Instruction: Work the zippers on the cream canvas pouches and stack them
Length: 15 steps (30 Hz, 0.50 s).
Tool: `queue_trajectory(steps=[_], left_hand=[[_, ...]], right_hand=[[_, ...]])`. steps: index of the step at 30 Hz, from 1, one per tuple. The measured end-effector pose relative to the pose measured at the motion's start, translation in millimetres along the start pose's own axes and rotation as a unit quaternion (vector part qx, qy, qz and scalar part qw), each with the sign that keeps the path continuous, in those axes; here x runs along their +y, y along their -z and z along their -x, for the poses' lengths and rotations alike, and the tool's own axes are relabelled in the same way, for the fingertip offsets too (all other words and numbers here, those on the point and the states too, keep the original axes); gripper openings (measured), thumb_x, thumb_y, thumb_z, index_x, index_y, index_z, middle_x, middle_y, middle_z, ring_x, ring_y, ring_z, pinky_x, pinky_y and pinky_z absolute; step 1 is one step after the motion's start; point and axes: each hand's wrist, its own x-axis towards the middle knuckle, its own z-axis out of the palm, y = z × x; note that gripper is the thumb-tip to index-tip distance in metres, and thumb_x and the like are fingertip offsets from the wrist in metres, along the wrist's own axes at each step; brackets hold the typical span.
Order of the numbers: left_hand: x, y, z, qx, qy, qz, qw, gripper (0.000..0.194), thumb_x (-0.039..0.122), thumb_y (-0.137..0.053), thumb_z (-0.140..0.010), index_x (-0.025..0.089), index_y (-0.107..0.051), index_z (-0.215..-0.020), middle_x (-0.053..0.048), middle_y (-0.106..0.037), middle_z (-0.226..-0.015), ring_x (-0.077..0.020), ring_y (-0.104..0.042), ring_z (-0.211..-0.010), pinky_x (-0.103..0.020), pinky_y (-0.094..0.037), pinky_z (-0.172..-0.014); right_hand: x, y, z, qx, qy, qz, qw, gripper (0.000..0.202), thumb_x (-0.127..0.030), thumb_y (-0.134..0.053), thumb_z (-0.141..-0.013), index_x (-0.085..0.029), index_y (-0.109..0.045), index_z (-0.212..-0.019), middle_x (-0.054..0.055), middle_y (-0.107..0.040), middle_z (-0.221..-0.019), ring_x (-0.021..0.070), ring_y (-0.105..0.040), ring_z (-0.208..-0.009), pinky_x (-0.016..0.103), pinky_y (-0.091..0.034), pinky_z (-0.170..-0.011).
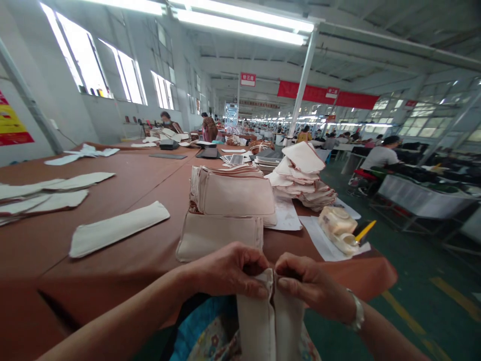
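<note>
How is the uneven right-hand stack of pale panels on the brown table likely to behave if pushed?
The stack would probably slide apart, since its layers sit crooked. Its tilted top panel might slip first. The layers would likely flex, as their edges look wavy.

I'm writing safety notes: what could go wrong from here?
The cream plastic container near the edge of the brown-covered table might get knocked off. The uneven stack of flat cream pieces could topple. The long cream workpiece, pinched near its top by the left hand and right hand, might slip.
</note>
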Motion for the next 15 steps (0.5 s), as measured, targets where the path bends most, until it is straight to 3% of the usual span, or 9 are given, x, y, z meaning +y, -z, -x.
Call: queue_trajectory(steps=[6, 15], left_hand=[[-18.1, -7.9, -3.8, 0.027, 0.034, -0.009, 0.999, 0.044, 0.044, -0.083, -0.067, 0.01, -0.066, -0.09, 0.002, -0.055, -0.073, -0.009, -0.042, -0.064, -0.019, -0.031, -0.057], [-9.2, -17.5, -12.6, 0.072, 0.055, -0.019, 0.996, 0.04, 0.046, -0.076, -0.071, 0.009, -0.067, -0.081, 0.002, -0.052, -0.066, -0.0089, -0.037, -0.061, -0.021, -0.028, -0.056]], right_hand=[[6.5, -21.7, 6.8, 0.037, 0.016, 0.05, 0.998, 0.022, -0.036, -0.048, -0.097, -0.018, -0.055, -0.089, 0.001, -0.056, -0.083, 0.0153, -0.051, -0.076, 0.026, -0.04, -0.069], [0.3, -29.2, 9.7, 0.091, 0.062, 0.114, 0.987, 0.013, -0.02, -0.04, -0.093, -0.018, -0.053, -0.091, 0.004, -0.057, -0.084, 0.0182, -0.055, -0.077, 0.03, -0.041, -0.071]])
